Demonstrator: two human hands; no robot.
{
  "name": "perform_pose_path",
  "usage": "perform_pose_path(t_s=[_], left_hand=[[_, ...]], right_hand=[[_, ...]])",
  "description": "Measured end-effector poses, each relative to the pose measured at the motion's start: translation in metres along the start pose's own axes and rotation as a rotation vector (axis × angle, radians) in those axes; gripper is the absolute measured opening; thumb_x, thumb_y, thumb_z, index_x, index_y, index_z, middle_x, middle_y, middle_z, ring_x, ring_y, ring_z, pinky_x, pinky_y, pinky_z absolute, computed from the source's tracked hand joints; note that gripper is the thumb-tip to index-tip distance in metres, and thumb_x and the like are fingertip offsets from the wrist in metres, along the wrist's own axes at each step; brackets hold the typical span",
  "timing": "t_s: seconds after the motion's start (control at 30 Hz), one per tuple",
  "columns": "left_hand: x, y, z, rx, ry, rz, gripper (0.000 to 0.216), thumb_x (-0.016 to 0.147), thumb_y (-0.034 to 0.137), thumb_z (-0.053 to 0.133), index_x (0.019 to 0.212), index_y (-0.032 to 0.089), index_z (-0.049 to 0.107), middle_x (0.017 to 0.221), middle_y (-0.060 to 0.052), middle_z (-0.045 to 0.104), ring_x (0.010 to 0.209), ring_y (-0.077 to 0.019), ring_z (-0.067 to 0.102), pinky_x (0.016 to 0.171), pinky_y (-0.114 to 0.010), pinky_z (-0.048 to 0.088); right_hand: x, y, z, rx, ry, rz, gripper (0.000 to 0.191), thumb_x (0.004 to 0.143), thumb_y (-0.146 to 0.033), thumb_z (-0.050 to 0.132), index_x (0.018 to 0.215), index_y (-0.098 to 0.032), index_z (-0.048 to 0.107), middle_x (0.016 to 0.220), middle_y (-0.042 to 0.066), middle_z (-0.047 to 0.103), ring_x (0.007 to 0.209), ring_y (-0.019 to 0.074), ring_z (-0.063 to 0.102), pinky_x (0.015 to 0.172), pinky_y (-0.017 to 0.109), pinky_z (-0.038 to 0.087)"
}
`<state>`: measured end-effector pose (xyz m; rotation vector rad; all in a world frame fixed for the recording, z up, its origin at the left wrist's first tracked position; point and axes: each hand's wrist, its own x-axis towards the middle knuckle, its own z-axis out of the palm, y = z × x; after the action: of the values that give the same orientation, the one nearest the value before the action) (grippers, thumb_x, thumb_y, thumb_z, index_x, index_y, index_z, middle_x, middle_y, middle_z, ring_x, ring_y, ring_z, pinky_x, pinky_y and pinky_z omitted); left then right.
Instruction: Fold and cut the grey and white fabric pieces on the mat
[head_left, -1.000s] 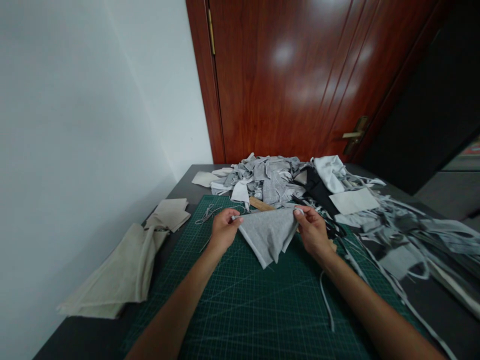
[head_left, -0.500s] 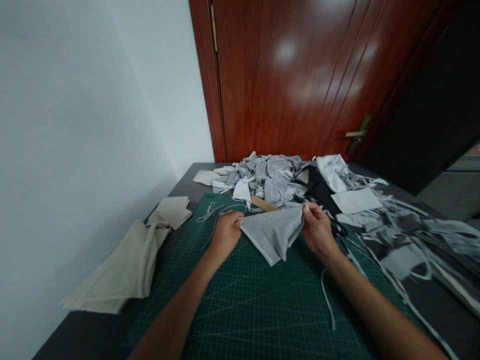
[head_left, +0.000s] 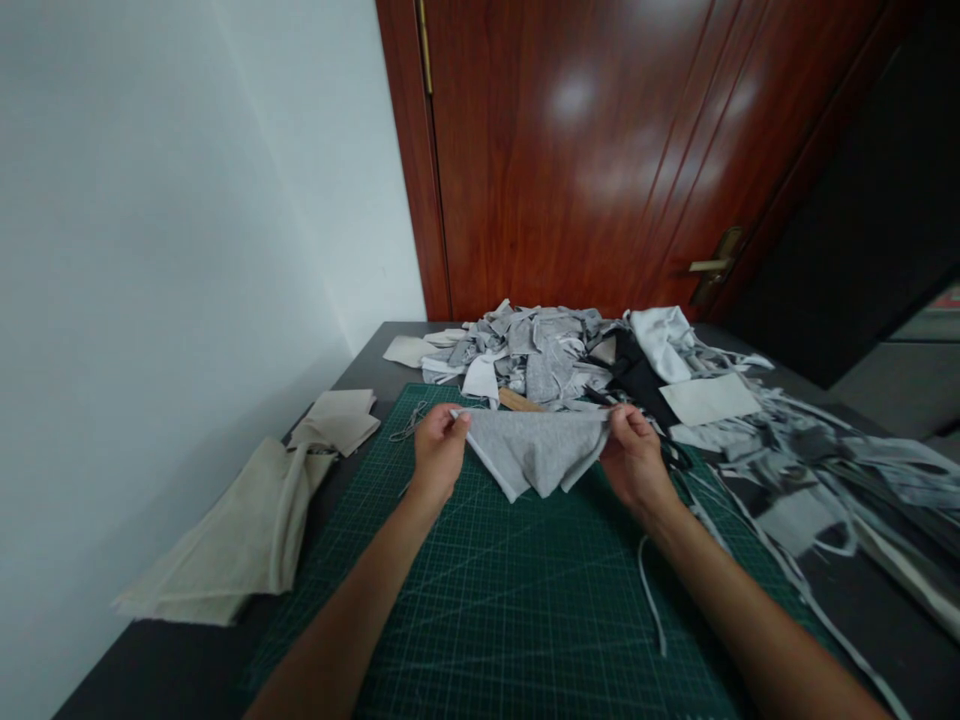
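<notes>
A piece of grey fabric (head_left: 536, 445) is stretched between my two hands above the green cutting mat (head_left: 517, 610). My left hand (head_left: 440, 450) pinches its left upper corner between thumb and fingers. At the other end, my right hand (head_left: 634, 455) is closed on the right upper corner. The top edge runs nearly straight across, while the lower part hangs in loose folds with pointed ends. Behind the fabric a wooden strip (head_left: 519, 400) is partly covered. Thin cord (head_left: 407, 422) lies on the mat beyond my left hand.
Grey and white fabric scraps (head_left: 547, 350) are heaped at the back, beside a black cloth (head_left: 637, 370). Long fabric strips (head_left: 810, 450) spread over the right side. Folded beige cloth (head_left: 232, 530) lies at left. A wall (head_left: 187, 250) and a wooden door (head_left: 570, 180) border the table.
My left hand has moved left and slightly up, pulling the top edge of the grey fabric wider and straighter. The lower hem hangs higher. My right hand stays nearly in place.
</notes>
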<state>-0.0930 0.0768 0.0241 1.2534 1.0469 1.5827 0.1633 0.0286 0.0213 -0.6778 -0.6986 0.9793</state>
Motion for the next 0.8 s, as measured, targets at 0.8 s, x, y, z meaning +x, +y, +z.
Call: perform_pose_path(t_s=[0.8], left_hand=[[-0.005, 0.012, 0.005, -0.095, -0.013, -0.035, 0.025, 0.074, 0.032, 0.069, 0.091, 0.020, 0.057, 0.074, 0.003, 0.062, 0.064, -0.0118, 0.059, 0.060, -0.023, 0.051]], right_hand=[[0.013, -0.001, -0.016, -0.022, 0.098, -0.021, 0.041, 0.061, -0.046, 0.096, 0.079, -0.023, 0.067, 0.073, -0.005, 0.066, 0.061, 0.0131, 0.058, 0.061, 0.028, 0.050]])
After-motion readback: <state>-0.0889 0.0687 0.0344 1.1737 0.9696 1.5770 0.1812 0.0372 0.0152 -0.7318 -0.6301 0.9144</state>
